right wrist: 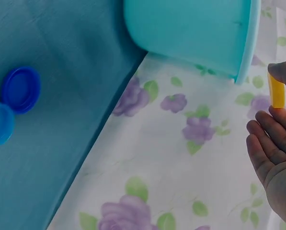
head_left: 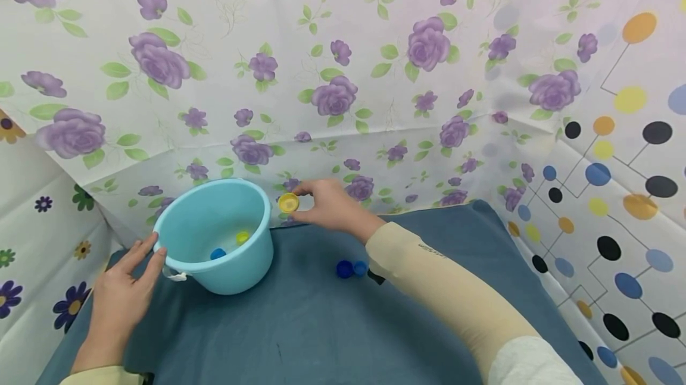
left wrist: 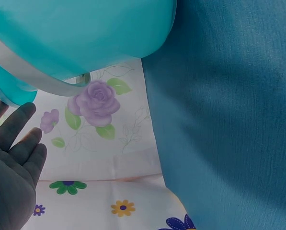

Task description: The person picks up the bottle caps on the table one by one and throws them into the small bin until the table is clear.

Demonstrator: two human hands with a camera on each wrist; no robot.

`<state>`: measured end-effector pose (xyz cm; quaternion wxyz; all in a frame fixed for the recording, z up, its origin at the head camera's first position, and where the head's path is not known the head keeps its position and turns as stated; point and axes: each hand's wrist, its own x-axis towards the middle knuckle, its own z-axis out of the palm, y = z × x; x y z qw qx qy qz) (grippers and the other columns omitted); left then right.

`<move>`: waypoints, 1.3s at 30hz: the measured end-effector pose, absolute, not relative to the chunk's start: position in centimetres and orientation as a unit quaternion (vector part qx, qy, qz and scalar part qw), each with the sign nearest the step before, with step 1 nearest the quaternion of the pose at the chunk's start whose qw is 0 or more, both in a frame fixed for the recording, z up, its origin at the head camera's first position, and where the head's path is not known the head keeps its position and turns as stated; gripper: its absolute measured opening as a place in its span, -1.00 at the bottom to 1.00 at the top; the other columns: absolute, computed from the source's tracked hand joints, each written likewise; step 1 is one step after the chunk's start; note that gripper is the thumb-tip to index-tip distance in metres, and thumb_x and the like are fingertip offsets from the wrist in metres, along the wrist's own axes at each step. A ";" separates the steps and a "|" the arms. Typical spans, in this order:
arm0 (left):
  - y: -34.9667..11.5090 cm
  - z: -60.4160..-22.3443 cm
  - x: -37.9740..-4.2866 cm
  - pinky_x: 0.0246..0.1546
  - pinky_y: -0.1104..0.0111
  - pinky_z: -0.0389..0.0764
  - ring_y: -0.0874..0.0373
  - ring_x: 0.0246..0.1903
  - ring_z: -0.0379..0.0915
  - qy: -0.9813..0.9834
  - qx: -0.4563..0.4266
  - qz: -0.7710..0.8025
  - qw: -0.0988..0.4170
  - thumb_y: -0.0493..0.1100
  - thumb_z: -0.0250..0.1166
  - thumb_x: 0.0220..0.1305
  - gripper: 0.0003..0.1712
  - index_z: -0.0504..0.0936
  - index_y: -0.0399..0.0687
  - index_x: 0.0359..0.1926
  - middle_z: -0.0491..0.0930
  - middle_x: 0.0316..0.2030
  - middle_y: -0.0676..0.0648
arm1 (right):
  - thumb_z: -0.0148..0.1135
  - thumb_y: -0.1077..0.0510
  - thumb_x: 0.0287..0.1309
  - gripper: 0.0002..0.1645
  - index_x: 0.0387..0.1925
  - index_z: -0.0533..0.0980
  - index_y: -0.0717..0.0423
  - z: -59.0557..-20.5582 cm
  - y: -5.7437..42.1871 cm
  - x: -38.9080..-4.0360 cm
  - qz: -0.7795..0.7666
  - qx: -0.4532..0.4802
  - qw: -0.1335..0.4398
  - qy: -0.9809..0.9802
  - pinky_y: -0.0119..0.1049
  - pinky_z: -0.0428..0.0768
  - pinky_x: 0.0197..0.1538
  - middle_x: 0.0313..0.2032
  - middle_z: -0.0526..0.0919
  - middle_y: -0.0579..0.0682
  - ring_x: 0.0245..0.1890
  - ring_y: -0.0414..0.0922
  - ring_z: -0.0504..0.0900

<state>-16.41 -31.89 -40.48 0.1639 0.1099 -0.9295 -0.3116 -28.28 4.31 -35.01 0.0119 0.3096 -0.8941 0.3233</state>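
Note:
My right hand (head_left: 334, 206) pinches a yellow bottle cap (head_left: 288, 202) between thumb and fingertip, just outside the right rim of a light blue bucket (head_left: 230, 278). The right wrist view shows the cap (right wrist: 277, 91) edge-on beside the bucket's rim, the other fingers held away from it. At the bucket's left rim, my left hand (head_left: 120, 290) holds the edge with thumb and fingertips; in the left wrist view the thumb is hidden. Inside the bucket lie a blue cap (head_left: 217, 253) and a yellow-green cap (head_left: 243, 237).
A dark blue cap (head_left: 345, 269) and a lighter blue cap (head_left: 360, 268) lie side by side on the blue cloth (head_left: 300, 325), near my right forearm. The bucket's white handle (left wrist: 32, 72) hangs down. Flowered sheets (head_left: 300, 46) stand behind; a dotted sheet (head_left: 616, 206) is at right.

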 end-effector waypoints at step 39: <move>-31.9 -40.6 -16.5 -0.51 0.15 0.51 -0.16 0.31 0.21 -0.931 0.108 -0.296 0.184 0.26 0.05 0.29 -0.40 0.25 0.40 0.33 0.26 0.32 -0.16 | 0.33 -0.16 0.01 -0.47 0.05 0.52 -0.16 -35.4 -4.8 -26.6 0.301 0.354 -0.039 -0.885 -0.47 0.53 0.06 0.00 0.59 -0.30 0.08 -0.37 0.51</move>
